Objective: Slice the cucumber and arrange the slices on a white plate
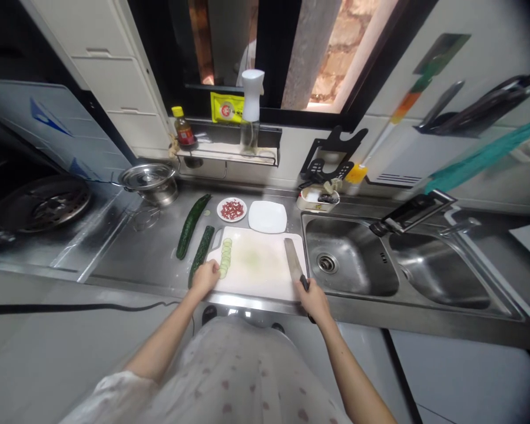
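My right hand (314, 299) is wrapped round the black handle of a kitchen knife (293, 259); its blade lies over the right side of the white cutting board (265, 282), pointing away from me. At the board's left edge, my left hand (205, 277) is closed, its fingertips by the near end of a row of overlapping cucumber slices (225, 256). Whatever those fingers pinch, if anything, is too small to make out. Just left of the board lies a cut cucumber (202, 250), its near end beside my left hand. A longer whole cucumber (193, 227) rests further left.
Behind the board stand a plate of chopped red pieces (232, 209) and a white square plate (267, 217). A double sink (353, 259) is on the right. Steel pots (152, 181), a whisk (146, 218) and a stove pan (42, 200) sit left. A shelf holds bottles (249, 112).
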`<state>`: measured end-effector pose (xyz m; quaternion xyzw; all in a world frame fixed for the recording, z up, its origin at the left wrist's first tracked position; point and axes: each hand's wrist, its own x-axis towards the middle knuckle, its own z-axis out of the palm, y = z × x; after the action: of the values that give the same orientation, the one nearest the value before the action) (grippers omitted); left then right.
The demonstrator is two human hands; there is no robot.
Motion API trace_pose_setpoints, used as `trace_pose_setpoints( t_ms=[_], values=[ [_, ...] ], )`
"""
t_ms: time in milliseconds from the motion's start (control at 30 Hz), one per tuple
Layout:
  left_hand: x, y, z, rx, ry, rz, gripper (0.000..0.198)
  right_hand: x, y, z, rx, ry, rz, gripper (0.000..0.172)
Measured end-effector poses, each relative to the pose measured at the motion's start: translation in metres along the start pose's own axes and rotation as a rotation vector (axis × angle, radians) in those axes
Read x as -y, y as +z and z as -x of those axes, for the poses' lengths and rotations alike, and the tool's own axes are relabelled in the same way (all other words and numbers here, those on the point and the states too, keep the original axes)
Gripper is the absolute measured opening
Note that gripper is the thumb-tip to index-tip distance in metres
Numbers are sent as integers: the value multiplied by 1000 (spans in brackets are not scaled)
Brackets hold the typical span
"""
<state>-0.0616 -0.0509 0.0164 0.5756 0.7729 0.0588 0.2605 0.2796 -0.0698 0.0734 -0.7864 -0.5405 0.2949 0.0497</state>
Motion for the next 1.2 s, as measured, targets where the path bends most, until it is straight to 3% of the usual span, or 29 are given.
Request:
trace_pose_setpoints(
  t_ms=[267,567,900,1200],
  values=[
    [2,3,2,1,36,-23,9,-18,23,-29,-109,17,-182,47],
    [-6,5,4,-73,61,23,14,-23,18,-34,-113,-8,86,43],
    [-48,8,-13,-164,174,198,16,-14,9,-32,-30,-25,371,42],
    [-87,15,-61,-141,135,289,20,-10,5,-33,-15,-39,442,42]
  ],
)
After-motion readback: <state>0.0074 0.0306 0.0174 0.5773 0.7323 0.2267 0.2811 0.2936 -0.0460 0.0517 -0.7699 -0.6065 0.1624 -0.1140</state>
